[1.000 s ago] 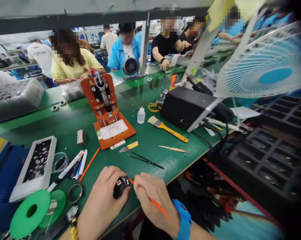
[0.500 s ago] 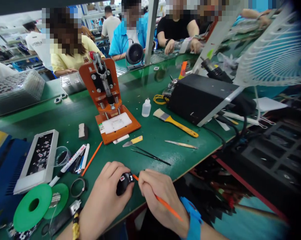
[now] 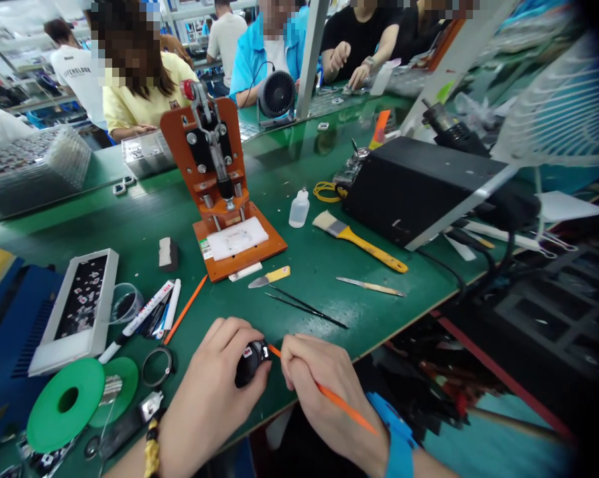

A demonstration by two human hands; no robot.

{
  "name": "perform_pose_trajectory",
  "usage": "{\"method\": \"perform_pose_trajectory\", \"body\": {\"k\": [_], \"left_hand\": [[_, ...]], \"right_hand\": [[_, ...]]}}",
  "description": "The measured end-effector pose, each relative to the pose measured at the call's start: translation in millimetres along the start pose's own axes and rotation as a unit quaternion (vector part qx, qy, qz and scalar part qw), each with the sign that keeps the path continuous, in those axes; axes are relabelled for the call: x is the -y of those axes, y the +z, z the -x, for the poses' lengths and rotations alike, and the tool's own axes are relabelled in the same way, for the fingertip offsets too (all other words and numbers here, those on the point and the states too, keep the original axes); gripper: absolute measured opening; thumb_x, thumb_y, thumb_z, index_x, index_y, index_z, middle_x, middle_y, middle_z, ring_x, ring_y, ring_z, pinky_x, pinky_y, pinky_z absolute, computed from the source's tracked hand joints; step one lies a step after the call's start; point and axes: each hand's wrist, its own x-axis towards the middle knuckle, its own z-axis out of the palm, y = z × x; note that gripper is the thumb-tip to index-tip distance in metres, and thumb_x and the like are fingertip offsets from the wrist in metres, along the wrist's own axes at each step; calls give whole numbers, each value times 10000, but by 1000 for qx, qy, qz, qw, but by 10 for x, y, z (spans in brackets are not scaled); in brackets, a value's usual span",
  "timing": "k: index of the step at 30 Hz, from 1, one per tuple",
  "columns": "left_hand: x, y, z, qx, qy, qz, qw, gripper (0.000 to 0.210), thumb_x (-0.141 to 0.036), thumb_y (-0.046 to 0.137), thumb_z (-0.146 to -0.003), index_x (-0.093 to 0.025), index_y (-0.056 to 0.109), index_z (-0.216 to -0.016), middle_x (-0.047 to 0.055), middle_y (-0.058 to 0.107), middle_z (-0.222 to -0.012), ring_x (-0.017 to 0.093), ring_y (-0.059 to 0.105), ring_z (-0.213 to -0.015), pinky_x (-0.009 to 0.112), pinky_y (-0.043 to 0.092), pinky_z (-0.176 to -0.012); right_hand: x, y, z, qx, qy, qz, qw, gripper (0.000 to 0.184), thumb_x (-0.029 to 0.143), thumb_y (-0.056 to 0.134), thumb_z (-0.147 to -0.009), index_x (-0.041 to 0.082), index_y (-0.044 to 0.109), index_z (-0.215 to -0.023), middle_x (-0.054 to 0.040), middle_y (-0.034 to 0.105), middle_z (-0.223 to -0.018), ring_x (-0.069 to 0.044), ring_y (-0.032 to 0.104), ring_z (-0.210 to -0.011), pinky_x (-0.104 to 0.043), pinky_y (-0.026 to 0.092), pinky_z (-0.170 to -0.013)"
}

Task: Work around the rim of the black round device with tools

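Observation:
My left hand (image 3: 224,375) is closed around a small round black part (image 3: 249,365), which carries tiny white-and-red pieces near its rim. In my right hand (image 3: 322,382) is a thin orange stick (image 3: 346,408), gripped like a pen. Its tip reaches the right edge of the black part; whether it presses on it I cannot make out. Just beyond the hands lie dark tweezers (image 3: 309,310) and a small yellow-handled blade (image 3: 269,277). A black ring (image 3: 157,367) rests left of my left hand.
An orange toggle press (image 3: 219,192) stands mid-table. To its right are a dropper bottle (image 3: 299,209), a brush (image 3: 361,242) and a black box (image 3: 418,189). At left sit a parts tray (image 3: 107,292) and a green solder spool (image 3: 65,405). Co-workers sit across the bench.
The whole view has shifted slightly, with bench items appearing a little further right. Both hands keep their grip on the black part and the orange stick. A co-worker in black has raised one hand.

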Motion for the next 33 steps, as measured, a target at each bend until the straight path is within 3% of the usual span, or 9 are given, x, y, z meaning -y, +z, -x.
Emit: {"method": "perform_pose_trajectory", "body": {"k": [19, 33], "left_hand": [[15, 6, -1, -1, -1, 2, 1000, 199, -116, 660, -924, -243, 629, -1073, 32, 653, -1082, 237, 607, -993, 400, 541, -863], [10, 6, -1, -2, 5, -7, 1000, 202, -112, 660, -917, -232, 626, -1077, 35, 660, -1081, 235, 611, -986, 396, 550, -854]], "right_hand": [[7, -22, -13, 19, 39, -54, 998, 299, 119, 350, -933, 212, 426, -659, 48, 483, -612, -123, 483, -594, -287, 302, -596], [4, 11, 2, -5, 45, -42, 998, 288, 129, 359, -931, 215, 429, -666, 44, 481, -618, -129, 471, -586, -305, 292, -590]]}}
